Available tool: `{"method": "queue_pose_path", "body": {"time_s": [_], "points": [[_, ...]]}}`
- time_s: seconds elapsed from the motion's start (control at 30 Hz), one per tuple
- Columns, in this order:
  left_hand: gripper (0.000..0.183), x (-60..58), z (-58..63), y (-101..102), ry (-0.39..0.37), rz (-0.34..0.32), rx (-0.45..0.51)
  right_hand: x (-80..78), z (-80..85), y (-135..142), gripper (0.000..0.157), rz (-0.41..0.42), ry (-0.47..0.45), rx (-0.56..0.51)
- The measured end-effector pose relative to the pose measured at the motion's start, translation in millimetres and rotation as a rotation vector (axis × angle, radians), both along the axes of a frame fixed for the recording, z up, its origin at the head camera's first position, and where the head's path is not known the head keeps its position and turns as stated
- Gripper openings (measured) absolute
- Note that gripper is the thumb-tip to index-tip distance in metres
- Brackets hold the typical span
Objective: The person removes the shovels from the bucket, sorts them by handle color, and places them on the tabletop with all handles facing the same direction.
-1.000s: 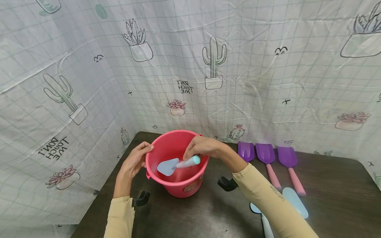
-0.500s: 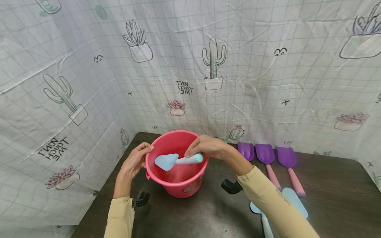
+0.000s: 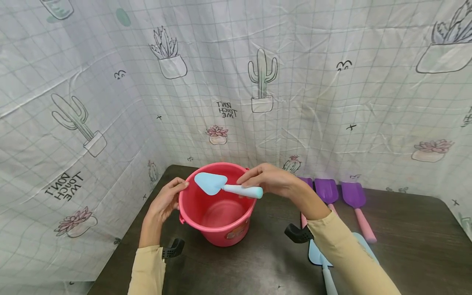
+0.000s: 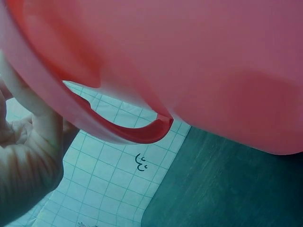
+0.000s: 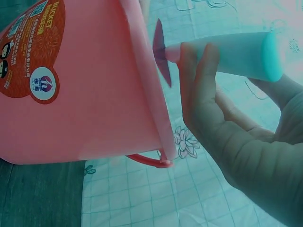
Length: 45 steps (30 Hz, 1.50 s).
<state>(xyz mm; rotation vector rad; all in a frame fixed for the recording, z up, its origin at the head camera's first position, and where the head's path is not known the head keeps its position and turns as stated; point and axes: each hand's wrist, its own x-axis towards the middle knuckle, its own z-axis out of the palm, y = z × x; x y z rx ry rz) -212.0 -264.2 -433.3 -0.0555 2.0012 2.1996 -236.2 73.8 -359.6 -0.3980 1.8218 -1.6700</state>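
Note:
A red-pink plastic bucket (image 3: 221, 238) stands upright on the dark table. My left hand (image 3: 164, 200) grips its rim on the left side; in the left wrist view the fingers wrap the rim near the handle joint. Over the bucket's mouth, my right hand (image 3: 271, 180) holds a light blue toy trowel (image 3: 211, 183) by its pale handle, thumb and fingers pinching it. The blade points left. Seen from the right wrist, the trowel's handle (image 5: 241, 54) ends in a turquoise cap, and the blade sits edge-on beside the rim. The visible floor of the bucket is bare.
Purple toy shovels (image 3: 353, 194) with pink handles lie at the table's back right, one partly behind the right arm. Another light blue trowel (image 3: 320, 252) and a light blue blade, half hidden by the sleeve, lie nearer. A cactus-print curtain (image 3: 313, 102) hangs behind the table (image 3: 258, 266).
My right hand has lifted the trowel from inside the bucket up to its mouth and shifted it slightly right. The left hand still grips the rim.

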Motion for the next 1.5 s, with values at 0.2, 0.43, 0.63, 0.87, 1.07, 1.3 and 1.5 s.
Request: {"method": "queue_pose_path", "body": {"time_s": [0.2,0.43,0.63,0.87,1.07,1.3,1.5], "points": [[0.010,0.7,0.6,0.0,0.004,-0.021,0.014,2.9,-2.4,15.7,0.034,0.028,0.000,-0.062],[0.010,1.3,1.2,0.4,0.002,-0.017,0.018,7.4,-1.3,32.0,0.037,0.028,-0.013,-0.105],[0.010,2.2,2.2,0.6,-0.009,-0.014,0.024,10.3,-0.9,45.8,0.035,0.034,-0.003,-0.150],[0.011,3.0,3.5,1.1,-0.001,-0.023,0.023,14.8,-2.6,63.0,0.035,0.048,0.038,-0.207],[0.011,3.1,3.8,1.6,-0.006,-0.018,0.013,20.4,-2.5,76.9,0.035,0.031,0.034,-0.243],[0.012,3.2,3.1,1.6,-0.009,-0.013,0.007,25.3,-0.8,94.4,0.037,-0.020,0.013,-0.253],[0.013,2.9,3.1,1.5,-0.005,-0.014,0.000,26.5,-2.8,107.5,0.038,-0.021,0.035,-0.297]]}}
